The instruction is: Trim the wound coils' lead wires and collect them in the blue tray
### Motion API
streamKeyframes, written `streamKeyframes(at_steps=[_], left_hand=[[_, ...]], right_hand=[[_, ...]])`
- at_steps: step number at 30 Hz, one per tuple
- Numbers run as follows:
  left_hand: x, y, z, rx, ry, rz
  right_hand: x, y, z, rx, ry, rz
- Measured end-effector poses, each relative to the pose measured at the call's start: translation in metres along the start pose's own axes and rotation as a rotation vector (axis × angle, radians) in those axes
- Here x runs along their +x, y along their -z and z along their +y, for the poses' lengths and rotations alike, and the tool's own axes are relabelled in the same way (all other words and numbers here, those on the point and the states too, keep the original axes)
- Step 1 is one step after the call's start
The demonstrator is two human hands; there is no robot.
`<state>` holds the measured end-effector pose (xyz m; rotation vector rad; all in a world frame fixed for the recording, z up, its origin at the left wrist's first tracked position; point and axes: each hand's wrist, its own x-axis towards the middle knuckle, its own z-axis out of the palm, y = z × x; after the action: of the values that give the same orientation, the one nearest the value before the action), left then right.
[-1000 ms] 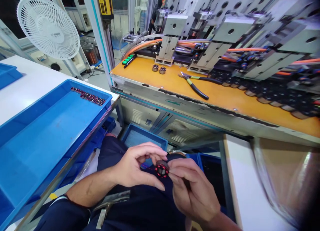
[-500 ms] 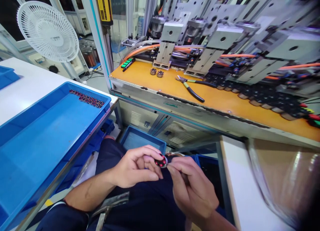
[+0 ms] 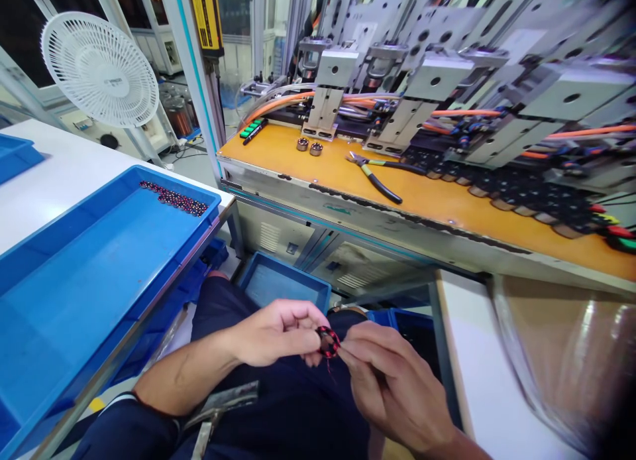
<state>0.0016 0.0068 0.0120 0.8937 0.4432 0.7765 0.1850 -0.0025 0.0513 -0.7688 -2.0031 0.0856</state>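
Note:
Above my lap, my left hand (image 3: 285, 331) pinches a small stator (image 3: 328, 343) between thumb and fingers. It is a ring with red and black segments round an open centre, and its face is turned toward me. Thin reddish wire ends hang from its lower edge. My right hand (image 3: 392, 374) is closed, with thumb and forefinger pinched against the ring's right edge. Whether those fingertips grip the rim or a fine wire there cannot be made out.
At left, a blue tray (image 3: 94, 274) holds several similar rings (image 3: 173, 199) in its far corner. On the orange bench (image 3: 278, 152) lie cutting pliers (image 3: 375, 176), two metal rings (image 3: 309, 146) and a row of black-topped parts (image 3: 517, 198) below machine fixtures. Another blue tray (image 3: 283, 281) sits low ahead.
The stator has been turned so that its open centre now shows. My left thumb has come onto it, and wire ends now hang below. Both hands have shifted slightly.

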Motion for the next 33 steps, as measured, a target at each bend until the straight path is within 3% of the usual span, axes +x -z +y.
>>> streamKeyframes(at_steps=[5,8,15,21,26,33], left_hand=[[-0.001,-0.005,-0.006,0.000,-0.150,0.037],[-0.001,-0.009,-0.010,0.067,-0.251,0.061],[-0.003,-0.012,-0.010,0.681,-0.642,0.273],[-0.003,-0.013,-0.005,0.918,-0.707,0.336],[-0.004,-0.009,-0.006,0.909,-0.737,0.331],[-0.009,-0.005,-0.007,0.819,-0.627,0.278]], right_hand=[[-0.008,-0.001,0.000,-0.033,-0.107,-0.017],[-0.018,-0.006,0.000,0.079,-0.238,-0.007],[-0.036,-0.024,-0.005,0.549,-0.590,0.069],[-0.047,-0.033,-0.005,0.853,-0.900,0.062],[-0.048,-0.035,-0.004,0.848,-0.949,0.052],[-0.040,-0.035,-0.004,0.746,-0.778,0.046]])
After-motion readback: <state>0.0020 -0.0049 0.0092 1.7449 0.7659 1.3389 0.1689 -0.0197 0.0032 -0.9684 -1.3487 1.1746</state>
